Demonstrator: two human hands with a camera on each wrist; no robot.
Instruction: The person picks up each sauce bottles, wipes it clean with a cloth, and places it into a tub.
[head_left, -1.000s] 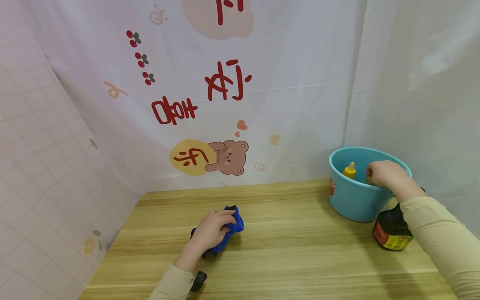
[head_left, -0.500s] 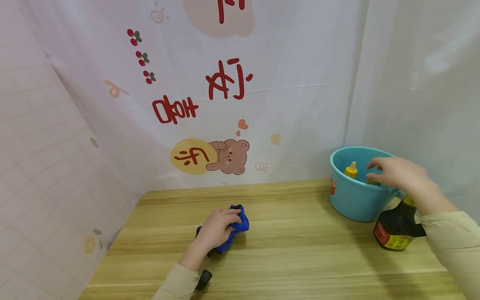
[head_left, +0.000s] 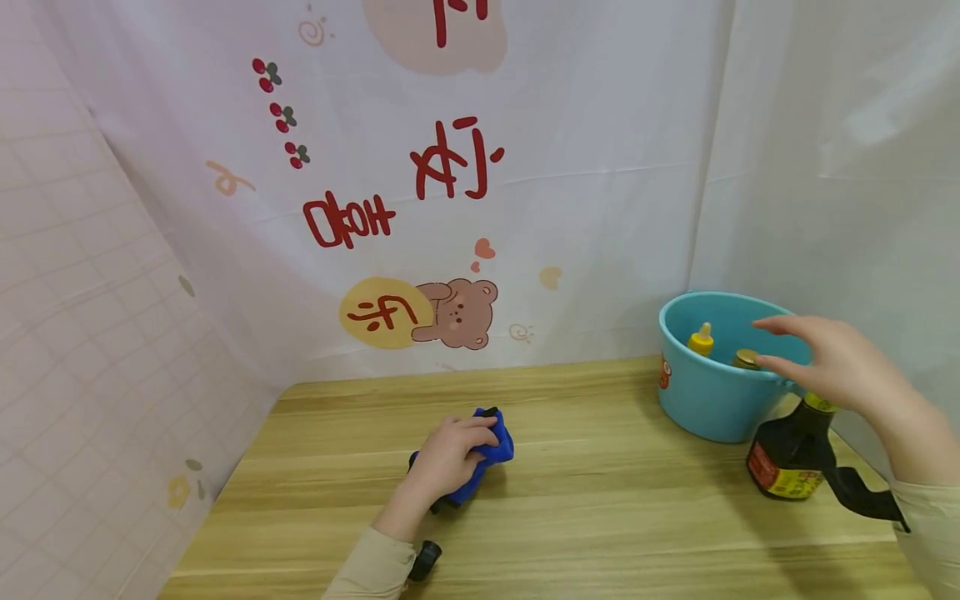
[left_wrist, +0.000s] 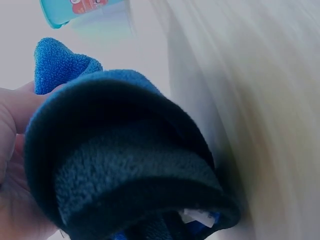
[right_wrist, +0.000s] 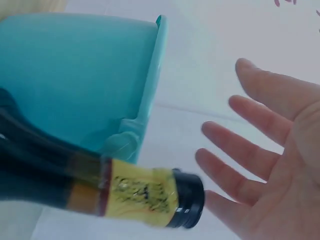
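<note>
My left hand [head_left: 447, 457] grips a blue cloth [head_left: 495, 447] with black edging on the wooden table. The left wrist view shows the cloth [left_wrist: 125, 145] bunched and folded, held at its left side. My right hand [head_left: 840, 367] hangs in the air at the right rim of the light blue bucket [head_left: 705, 400], its fingers spread and holding nothing. Just below that hand stands a dark sauce bottle [head_left: 793, 454] with a red and yellow label. Inside the bucket are a yellow nozzle cap [head_left: 701, 341] and a jar with a gold lid [head_left: 746, 359]; their lower parts are hidden.
A white printed sheet [head_left: 600, 208] hangs behind the table [head_left: 600, 500], and another covers the left side. Black wrist straps [head_left: 425, 560] show by both forearms. The sauce bottle stands close to the bucket's front right.
My right hand has risen out of the bucket and moved right, its fingers spreading; the gold-lidded jar now shows there. My left hand has slid right along the table with the cloth.
</note>
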